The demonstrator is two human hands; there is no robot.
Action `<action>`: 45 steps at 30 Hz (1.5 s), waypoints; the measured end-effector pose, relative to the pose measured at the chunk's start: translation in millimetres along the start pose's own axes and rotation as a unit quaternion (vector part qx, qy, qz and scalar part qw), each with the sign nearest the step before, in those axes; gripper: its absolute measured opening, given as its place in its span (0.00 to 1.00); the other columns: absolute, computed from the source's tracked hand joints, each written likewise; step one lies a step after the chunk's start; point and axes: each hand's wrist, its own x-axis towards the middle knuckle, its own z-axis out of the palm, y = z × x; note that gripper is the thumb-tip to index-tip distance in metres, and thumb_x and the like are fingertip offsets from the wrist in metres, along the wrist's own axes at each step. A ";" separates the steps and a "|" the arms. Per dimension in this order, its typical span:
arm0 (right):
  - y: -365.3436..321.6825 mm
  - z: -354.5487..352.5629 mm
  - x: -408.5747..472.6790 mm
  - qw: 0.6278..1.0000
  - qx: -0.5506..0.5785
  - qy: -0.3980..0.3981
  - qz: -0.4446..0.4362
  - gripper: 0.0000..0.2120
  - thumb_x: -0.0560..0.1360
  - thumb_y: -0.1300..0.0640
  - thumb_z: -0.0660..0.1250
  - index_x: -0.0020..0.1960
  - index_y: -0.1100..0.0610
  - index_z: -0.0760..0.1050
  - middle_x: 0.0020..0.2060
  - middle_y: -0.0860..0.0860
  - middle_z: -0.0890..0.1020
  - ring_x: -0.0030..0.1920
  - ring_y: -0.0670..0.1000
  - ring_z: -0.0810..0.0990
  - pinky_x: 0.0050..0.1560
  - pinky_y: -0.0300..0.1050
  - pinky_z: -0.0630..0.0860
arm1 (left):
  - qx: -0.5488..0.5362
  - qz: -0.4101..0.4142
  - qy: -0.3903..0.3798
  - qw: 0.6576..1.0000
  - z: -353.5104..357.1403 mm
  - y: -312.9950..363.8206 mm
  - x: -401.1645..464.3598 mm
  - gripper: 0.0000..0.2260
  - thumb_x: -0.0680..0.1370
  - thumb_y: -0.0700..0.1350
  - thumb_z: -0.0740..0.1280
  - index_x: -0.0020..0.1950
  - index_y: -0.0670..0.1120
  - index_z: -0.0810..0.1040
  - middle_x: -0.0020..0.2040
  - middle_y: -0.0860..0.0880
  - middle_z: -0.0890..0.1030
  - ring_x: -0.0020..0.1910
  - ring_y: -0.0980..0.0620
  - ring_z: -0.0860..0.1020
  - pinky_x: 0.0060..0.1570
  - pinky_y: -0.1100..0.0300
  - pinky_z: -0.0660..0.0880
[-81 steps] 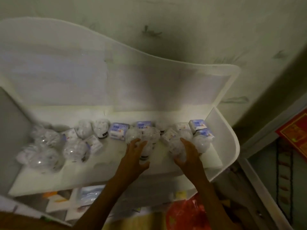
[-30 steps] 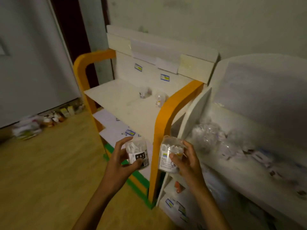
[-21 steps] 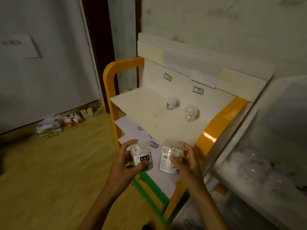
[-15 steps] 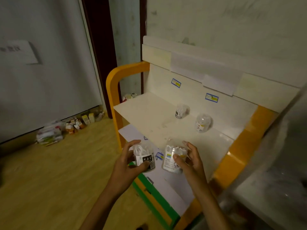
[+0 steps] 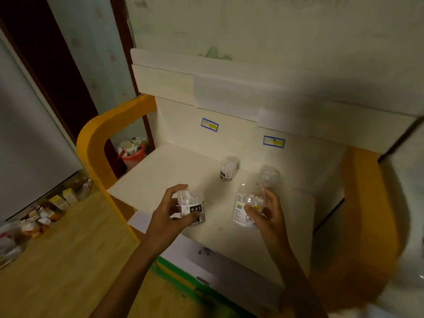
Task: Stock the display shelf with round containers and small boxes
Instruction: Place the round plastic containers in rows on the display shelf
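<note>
Now that the person has turned from the white rack, the orange-sided display shelf (image 5: 160, 177) fills the view. Two round containers (image 5: 228, 168) already stand at its back. Each hand grips another: left hand (image 5: 171, 214) the black-labelled one (image 5: 191, 206), right hand (image 5: 267, 213) the blue-labelled one (image 5: 246, 208), both over the shelf, ready to set down.

Both arms stretched forward, left hand (image 5: 168, 211) and right hand (image 5: 267, 211) side by side, fingers curled, each gripping something.
</note>
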 end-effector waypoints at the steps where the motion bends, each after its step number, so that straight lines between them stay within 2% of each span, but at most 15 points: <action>1: 3.5 -3.0 5.5 0.999 -0.018 0.029 -0.004 0.25 0.70 0.62 0.73 0.61 0.43 0.71 0.55 0.45 0.80 0.50 0.50 0.82 0.42 0.51 0.82 | 0.002 0.002 -0.015 1.000 0.9 -4.2 13.7 0.28 0.65 0.52 0.76 0.62 0.59 0.69 0.53 0.51 0.80 0.48 0.51 0.80 0.44 0.57 0.80; 3: 7.9 -8.5 13.3 0.995 -0.047 0.083 -0.003 0.26 0.69 0.59 0.75 0.62 0.44 0.70 0.53 0.44 0.80 0.49 0.48 0.82 0.40 0.50 0.82 | 0.003 0.003 -0.048 0.999 4.1 -13.4 39.5 0.28 0.68 0.45 0.77 0.62 0.59 0.69 0.55 0.51 0.79 0.50 0.49 0.80 0.44 0.58 0.80; 6: 13.8 -17.4 24.4 0.987 -0.083 0.137 -0.007 0.27 0.64 0.50 0.75 0.60 0.39 0.69 0.52 0.40 0.79 0.47 0.43 0.82 0.38 0.43 0.81 | 0.000 0.009 -0.095 0.995 7.0 -24.0 78.1 0.27 0.69 0.41 0.75 0.62 0.59 0.68 0.57 0.55 0.77 0.52 0.51 0.79 0.47 0.58 0.80; 9: 22.6 -28.1 37.1 0.974 -0.120 0.194 -0.001 0.28 0.62 0.46 0.75 0.59 0.37 0.69 0.54 0.43 0.79 0.50 0.49 0.81 0.39 0.47 0.82 | -0.018 0.008 -0.140 0.990 8.4 -31.7 114.3 0.27 0.70 0.42 0.75 0.61 0.62 0.68 0.56 0.59 0.76 0.53 0.55 0.78 0.47 0.60 0.79; 12: 27.3 -34.7 46.0 0.957 -0.141 0.255 0.000 0.27 0.63 0.49 0.76 0.57 0.35 0.69 0.55 0.45 0.78 0.51 0.51 0.80 0.41 0.47 0.81 | -0.026 0.006 -0.187 0.982 10.4 -33.9 143.9 0.26 0.69 0.45 0.75 0.61 0.62 0.69 0.55 0.61 0.77 0.53 0.58 0.78 0.46 0.61 0.79; 14: 29.3 -36.0 49.6 0.949 -0.148 0.279 0.011 0.27 0.66 0.56 0.77 0.59 0.41 0.69 0.55 0.46 0.78 0.52 0.53 0.81 0.41 0.48 0.81 | -0.034 0.008 -0.213 0.976 12.1 -36.2 159.8 0.27 0.65 0.50 0.76 0.61 0.61 0.69 0.54 0.60 0.78 0.50 0.60 0.79 0.46 0.59 0.80; 17: 35.3 -37.0 54.8 0.941 -0.155 0.299 0.019 0.28 0.65 0.54 0.78 0.59 0.41 0.70 0.54 0.45 0.79 0.52 0.52 0.81 0.43 0.49 0.81 | -0.029 0.013 -0.247 0.969 11.8 -45.5 179.6 0.27 0.65 0.51 0.76 0.60 0.61 0.69 0.54 0.56 0.79 0.48 0.59 0.80 0.46 0.57 0.80; 21: 33.8 -32.2 59.2 0.939 -0.199 0.280 0.030 0.29 0.65 0.56 0.79 0.57 0.36 0.68 0.52 0.38 0.78 0.54 0.47 0.79 0.46 0.48 0.81 | 0.005 0.034 -0.265 0.964 10.9 -56.9 197.6 0.29 0.63 0.57 0.78 0.59 0.64 0.68 0.52 0.58 0.80 0.45 0.57 0.82 0.42 0.59 0.80; 25: 33.2 -29.7 62.7 0.922 -0.257 0.289 0.019 0.32 0.59 0.43 0.78 0.58 0.36 0.66 0.54 0.42 0.77 0.55 0.50 0.78 0.49 0.59 0.79 | 0.051 0.059 -0.256 0.963 11.3 -70.0 218.2 0.29 0.65 0.51 0.78 0.60 0.60 0.67 0.52 0.58 0.78 0.44 0.57 0.81 0.39 0.64 0.79; 28: 19.7 -19.9 64.1 0.900 -0.316 0.300 -0.003 0.33 0.62 0.48 0.78 0.59 0.32 0.64 0.54 0.42 0.75 0.53 0.46 0.76 0.51 0.50 0.77 | 0.072 0.088 -0.254 0.960 10.5 -81.9 232.2 0.29 0.65 0.48 0.78 0.61 0.56 0.68 0.55 0.55 0.75 0.48 0.60 0.78 0.38 0.69 0.77; 31: 10.7 -6.7 65.3 0.868 -0.379 0.317 -0.041 0.30 0.69 0.53 0.75 0.68 0.47 0.67 0.62 0.46 0.74 0.59 0.46 0.72 0.58 0.44 0.71 | 0.093 0.092 -0.252 0.959 9.9 -94.1 244.8 0.30 0.64 0.46 0.79 0.60 0.55 0.67 0.55 0.54 0.74 0.47 0.60 0.76 0.37 0.70 0.75; 34: 10.5 8.1 77.0 0.857 -0.438 0.266 -0.053 0.26 0.71 0.59 0.74 0.66 0.60 0.72 0.59 0.51 0.76 0.58 0.49 0.73 0.60 0.45 0.71 | 0.095 0.086 -0.256 0.958 11.5 -105.1 256.2 0.29 0.64 0.46 0.79 0.58 0.56 0.67 0.54 0.54 0.75 0.48 0.56 0.77 0.40 0.66 0.75; 38: 11.3 31.2 90.4 0.834 -0.510 0.201 -0.063 0.24 0.70 0.53 0.74 0.64 0.56 0.75 0.58 0.53 0.80 0.57 0.51 0.77 0.58 0.47 0.74 | 0.078 0.096 -0.267 0.956 17.2 -113.0 270.7 0.31 0.64 0.44 0.79 0.59 0.58 0.66 0.54 0.58 0.75 0.50 0.59 0.76 0.41 0.68 0.76; 41: 16.3 42.6 91.3 0.817 -0.548 0.170 -0.066 0.25 0.70 0.50 0.74 0.65 0.54 0.73 0.60 0.53 0.79 0.61 0.54 0.76 0.62 0.50 0.71 | 0.111 0.128 -0.272 0.947 23.9 -122.6 280.4 0.34 0.65 0.42 0.78 0.66 0.49 0.66 0.59 0.50 0.75 0.56 0.51 0.75 0.53 0.60 0.73; 45: 16.9 51.5 90.9 0.805 -0.566 0.163 -0.067 0.24 0.70 0.48 0.72 0.64 0.53 0.74 0.60 0.53 0.79 0.61 0.54 0.76 0.62 0.47 0.66 | 0.146 0.137 -0.289 0.936 33.9 -124.3 290.1 0.32 0.67 0.43 0.77 0.67 0.45 0.67 0.59 0.47 0.75 0.58 0.47 0.75 0.54 0.62 0.68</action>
